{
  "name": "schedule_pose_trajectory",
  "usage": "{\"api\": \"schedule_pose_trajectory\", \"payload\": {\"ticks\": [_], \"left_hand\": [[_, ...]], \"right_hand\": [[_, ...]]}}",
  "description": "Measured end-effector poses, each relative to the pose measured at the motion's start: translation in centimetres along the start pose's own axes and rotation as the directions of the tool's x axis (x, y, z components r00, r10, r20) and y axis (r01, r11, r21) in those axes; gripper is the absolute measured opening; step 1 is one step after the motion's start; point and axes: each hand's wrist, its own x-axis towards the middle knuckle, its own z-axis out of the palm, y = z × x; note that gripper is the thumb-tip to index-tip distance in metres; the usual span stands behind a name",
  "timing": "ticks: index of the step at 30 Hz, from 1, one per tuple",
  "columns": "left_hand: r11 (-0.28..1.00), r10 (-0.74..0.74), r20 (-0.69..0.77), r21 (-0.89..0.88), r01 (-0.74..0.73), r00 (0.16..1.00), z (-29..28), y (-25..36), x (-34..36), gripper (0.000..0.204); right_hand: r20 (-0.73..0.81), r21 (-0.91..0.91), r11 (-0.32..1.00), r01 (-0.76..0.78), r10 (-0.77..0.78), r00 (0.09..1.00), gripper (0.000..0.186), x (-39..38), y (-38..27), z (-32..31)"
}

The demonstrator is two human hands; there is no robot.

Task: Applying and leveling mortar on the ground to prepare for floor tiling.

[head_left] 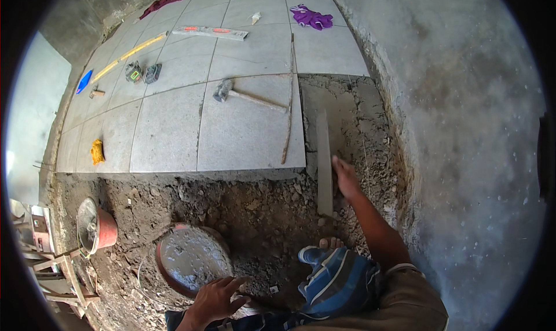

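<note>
My right hand (347,179) is closed on the edge of a long, flat grey straightedge (324,168). The bar lies lengthwise over a bed of wet mortar (341,102), between the laid tiles and the right wall. Its far end reaches onto the smoother mortar, and its near end is by my bare foot (331,243). My left hand (215,301) is empty, fingers apart, over my leg and next to the rim of a reddish bucket (165,267) full of wet grey mortar (194,258).
Large grey tiles (165,137) hold a mallet (249,96), a thin rod (288,116), a spirit level (211,33), a yellow bar (127,54), a small hammer (97,92) and a purple cloth (311,17). A red bucket (106,228) stands on the soil at left. A concrete wall (463,157) bounds the right.
</note>
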Motion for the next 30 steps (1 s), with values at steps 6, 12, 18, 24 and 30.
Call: {"api": "schedule_pose_trajectory", "payload": {"ticks": [6,12,18,24,30], "left_hand": [[0.994,-0.09,-0.064,0.062,0.094,0.994,0.1,0.5,1.1,0.05],[0.984,-0.172,-0.045,-0.057,0.169,0.984,1.7,0.0,2.7,0.05],[0.977,-0.165,-0.028,-0.139,0.159,0.986,2.1,-0.8,5.2,0.051],[0.984,-0.114,0.014,-0.133,0.115,0.993,2.1,-1.1,7.6,0.051],[0.986,-0.129,0.093,-0.098,0.138,0.987,0.4,-0.8,7.9,0.052]], "right_hand": [[0.031,-0.02,0.998,0.058,-0.057,0.998,0.051,8.5,-1.2,2.8],[0.046,0.008,0.991,-0.134,0.133,0.99,0.049,12.3,-1.2,3.9],[-0.01,-0.23,0.973,-0.02,0.018,1.0,0.056,17.3,-1.1,4.8],[-0.162,-0.506,0.846,0.171,-0.288,0.944,0.071,24.7,-1.3,5.9],[-0.179,-0.466,0.881,0.086,-0.189,0.965,0.074,23.0,-1.4,5.3]]}}
